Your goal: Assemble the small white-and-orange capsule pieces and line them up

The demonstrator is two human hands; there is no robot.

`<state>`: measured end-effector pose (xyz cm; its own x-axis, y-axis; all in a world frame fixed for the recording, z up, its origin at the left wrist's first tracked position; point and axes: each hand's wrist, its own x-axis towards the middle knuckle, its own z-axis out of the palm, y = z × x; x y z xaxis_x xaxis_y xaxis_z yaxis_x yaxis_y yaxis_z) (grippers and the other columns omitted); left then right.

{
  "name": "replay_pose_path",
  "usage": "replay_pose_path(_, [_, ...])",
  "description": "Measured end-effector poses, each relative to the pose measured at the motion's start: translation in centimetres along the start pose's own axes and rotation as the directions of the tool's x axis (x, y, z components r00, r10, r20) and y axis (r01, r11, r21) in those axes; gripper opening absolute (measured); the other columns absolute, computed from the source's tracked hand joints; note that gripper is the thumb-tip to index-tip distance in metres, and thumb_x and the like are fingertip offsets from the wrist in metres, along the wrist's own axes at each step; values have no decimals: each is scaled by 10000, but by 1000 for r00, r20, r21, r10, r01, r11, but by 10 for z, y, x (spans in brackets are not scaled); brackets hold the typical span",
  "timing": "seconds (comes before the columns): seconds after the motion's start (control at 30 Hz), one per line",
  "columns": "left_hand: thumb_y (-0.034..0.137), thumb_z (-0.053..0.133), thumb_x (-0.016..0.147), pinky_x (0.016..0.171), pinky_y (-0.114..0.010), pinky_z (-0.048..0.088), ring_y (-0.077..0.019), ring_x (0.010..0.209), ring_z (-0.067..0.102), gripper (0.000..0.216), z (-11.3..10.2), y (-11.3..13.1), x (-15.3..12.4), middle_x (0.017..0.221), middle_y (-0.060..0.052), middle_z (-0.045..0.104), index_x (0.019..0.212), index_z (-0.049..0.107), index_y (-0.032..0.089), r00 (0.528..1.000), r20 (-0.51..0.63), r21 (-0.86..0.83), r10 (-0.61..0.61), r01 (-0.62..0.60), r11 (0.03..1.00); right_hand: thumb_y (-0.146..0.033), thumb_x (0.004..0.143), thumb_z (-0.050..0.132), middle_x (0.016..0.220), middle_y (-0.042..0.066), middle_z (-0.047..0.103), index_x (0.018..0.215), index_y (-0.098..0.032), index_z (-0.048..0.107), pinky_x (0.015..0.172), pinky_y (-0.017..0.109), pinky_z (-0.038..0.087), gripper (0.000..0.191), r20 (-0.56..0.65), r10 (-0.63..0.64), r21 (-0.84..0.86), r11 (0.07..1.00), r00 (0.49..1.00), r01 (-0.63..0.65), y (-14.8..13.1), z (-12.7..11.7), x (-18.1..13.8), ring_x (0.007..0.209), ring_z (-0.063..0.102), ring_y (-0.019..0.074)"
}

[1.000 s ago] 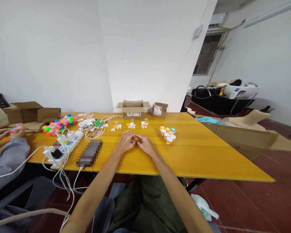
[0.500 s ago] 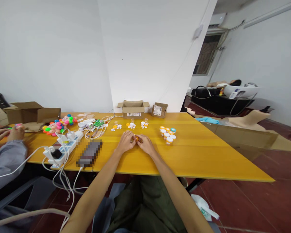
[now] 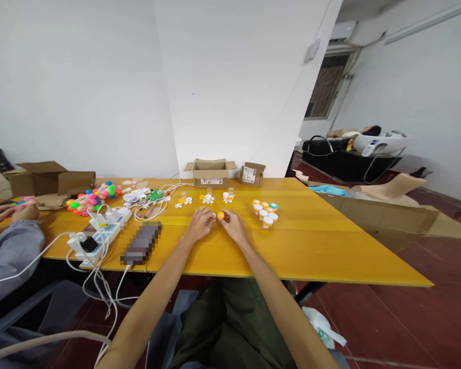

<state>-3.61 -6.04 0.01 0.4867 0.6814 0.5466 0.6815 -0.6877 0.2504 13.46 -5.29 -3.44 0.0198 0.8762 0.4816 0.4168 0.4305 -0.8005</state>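
Over the middle of the table, my right hand [image 3: 232, 225] pinches a round orange lid [image 3: 221, 216] between thumb and fingers. Just left of it, my left hand [image 3: 200, 224] is closed around a small white piece [image 3: 214, 216], mostly hidden by the fingers. The two hands are close together but apart. To the right stands a tight group of small jars [image 3: 265, 211] with orange, white and teal lids. Beyond my hands lie little piles of white and orange pieces [image 3: 207, 199], with small clear containers [image 3: 231, 190] behind them.
Two cardboard boxes [image 3: 211, 179] stand against the wall. On the left are a phone [image 3: 142, 243], a white power strip [image 3: 103, 234], tangled cables and colourful toys [image 3: 85, 203]. A co-worker's hands [image 3: 25, 211] work at the far left. A large carton [image 3: 388, 212] adjoins the table's right side.
My hands have parted slightly. The orange lid now shows its round face in my right hand, and a bit of white shows at my left fingertips.
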Motion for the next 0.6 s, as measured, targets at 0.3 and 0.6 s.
replay_pose_path(0.3, [140, 528, 899, 871, -381, 412, -230, 994, 512, 184, 3, -1, 0, 983, -57, 600, 859, 672, 248, 1000, 29, 38, 5, -6, 999, -176, 713, 627, 834, 22, 752, 946, -212, 709, 742, 331, 574, 250, -2, 89, 19, 996, 996, -89, -3, 0, 1, 722, 688, 196])
replay_pose_path(0.6, [127, 524, 894, 870, -390, 418, -234, 1014, 509, 200, 6, -1, 2, 998, -72, 604, 796, 663, 232, 999, 29, 77, 16, -18, 997, -205, 712, 643, 835, 20, 755, 950, -215, 715, 744, 341, 580, 249, -11, 79, 44, 996, 997, -79, 6, 2, 2, 725, 689, 198])
